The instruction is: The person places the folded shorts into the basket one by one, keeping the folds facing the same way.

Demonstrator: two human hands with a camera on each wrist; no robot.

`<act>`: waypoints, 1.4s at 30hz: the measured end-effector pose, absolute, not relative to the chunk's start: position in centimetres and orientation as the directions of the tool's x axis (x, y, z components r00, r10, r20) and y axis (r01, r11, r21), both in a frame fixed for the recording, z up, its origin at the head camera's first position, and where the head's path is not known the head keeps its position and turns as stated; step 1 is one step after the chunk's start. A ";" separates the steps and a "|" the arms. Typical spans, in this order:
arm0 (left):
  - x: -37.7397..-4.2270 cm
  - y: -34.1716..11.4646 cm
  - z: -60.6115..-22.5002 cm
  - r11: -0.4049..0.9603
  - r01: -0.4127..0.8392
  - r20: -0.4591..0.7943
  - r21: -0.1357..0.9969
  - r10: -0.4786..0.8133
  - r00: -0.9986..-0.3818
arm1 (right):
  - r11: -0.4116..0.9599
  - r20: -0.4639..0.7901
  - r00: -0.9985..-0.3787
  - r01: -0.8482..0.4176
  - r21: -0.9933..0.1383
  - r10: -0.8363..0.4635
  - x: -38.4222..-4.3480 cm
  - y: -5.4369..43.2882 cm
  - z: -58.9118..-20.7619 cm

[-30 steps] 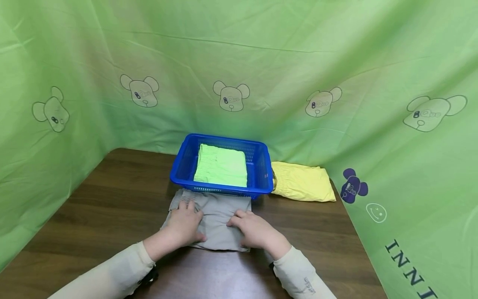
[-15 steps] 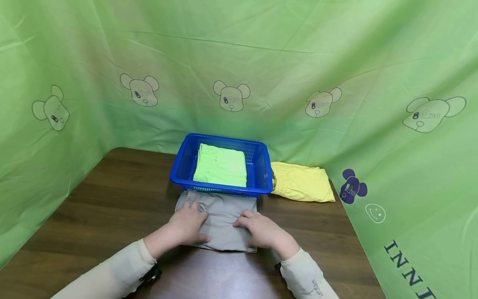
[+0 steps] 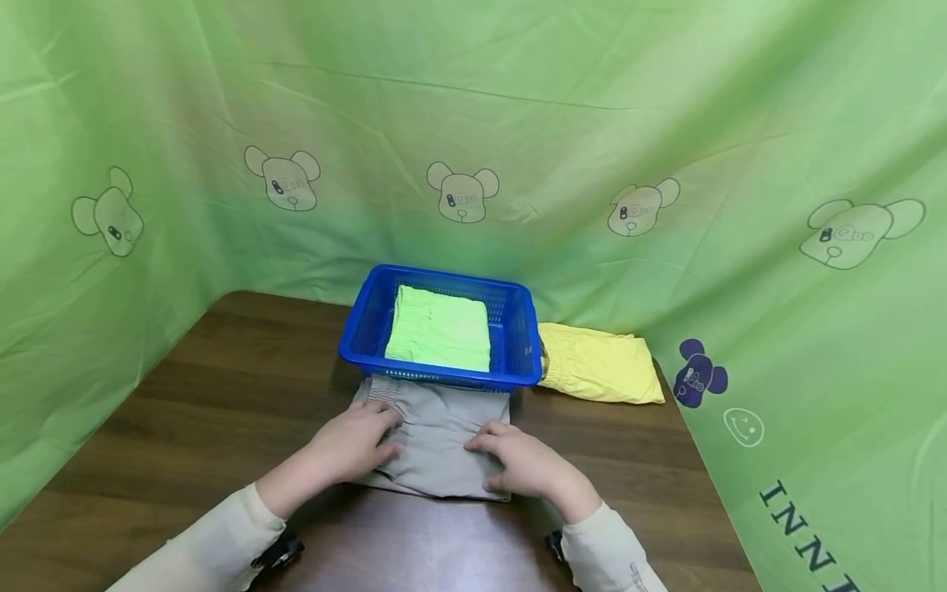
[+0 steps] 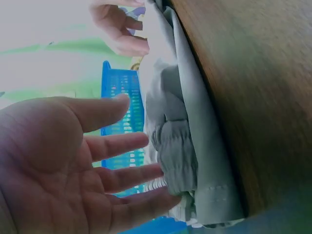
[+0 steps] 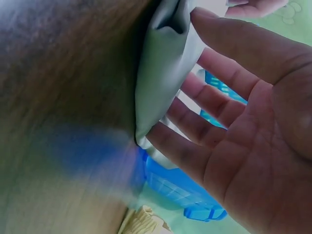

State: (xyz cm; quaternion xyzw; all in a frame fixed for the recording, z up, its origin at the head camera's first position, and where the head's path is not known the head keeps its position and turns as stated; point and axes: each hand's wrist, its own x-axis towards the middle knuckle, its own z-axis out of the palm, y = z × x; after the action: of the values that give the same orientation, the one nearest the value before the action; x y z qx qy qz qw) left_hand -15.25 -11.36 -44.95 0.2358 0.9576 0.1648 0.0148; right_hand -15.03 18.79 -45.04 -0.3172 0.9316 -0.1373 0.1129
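Grey pants (image 3: 436,432) with a gathered elastic waistband (image 4: 178,156) lie folded flat on the table, right against the front of the blue basket. My left hand (image 3: 353,442) is at their left end, its fingertips at the waistband and its fingers fairly straight in the left wrist view. On the right side of the pants rests my right hand (image 3: 528,462). Its extended fingers (image 5: 214,97) touch the cloth near the folded edge, and the thumb lies along the top. Neither palm holds anything.
The blue basket (image 3: 351,345) holds a folded lime-green garment (image 3: 440,329) with a gathered edge. To its right lies a folded yellow garment (image 3: 602,362), partly beside the basket wall. A green printed curtain (image 3: 473,107) encloses the brown wooden table (image 3: 185,411).
The grey pants shifted slightly right with both hands during the first half second. Since then my left hand has moved left toward the waistband end, while the right has stayed nearly still.
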 end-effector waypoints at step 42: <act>-17.2 -12.8 -45.8 0.851 0.182 0.022 0.492 0.197 -0.980 | 0.744 0.071 -0.846 -0.502 -0.440 -0.529 -15.7 19.1 -45.5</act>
State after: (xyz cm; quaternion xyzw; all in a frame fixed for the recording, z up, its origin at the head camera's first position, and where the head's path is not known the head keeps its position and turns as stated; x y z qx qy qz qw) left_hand -17.23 -12.84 -45.81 0.0986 0.9619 0.2544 0.0146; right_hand -15.73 19.09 -45.49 -0.2763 0.9334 -0.2272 0.0292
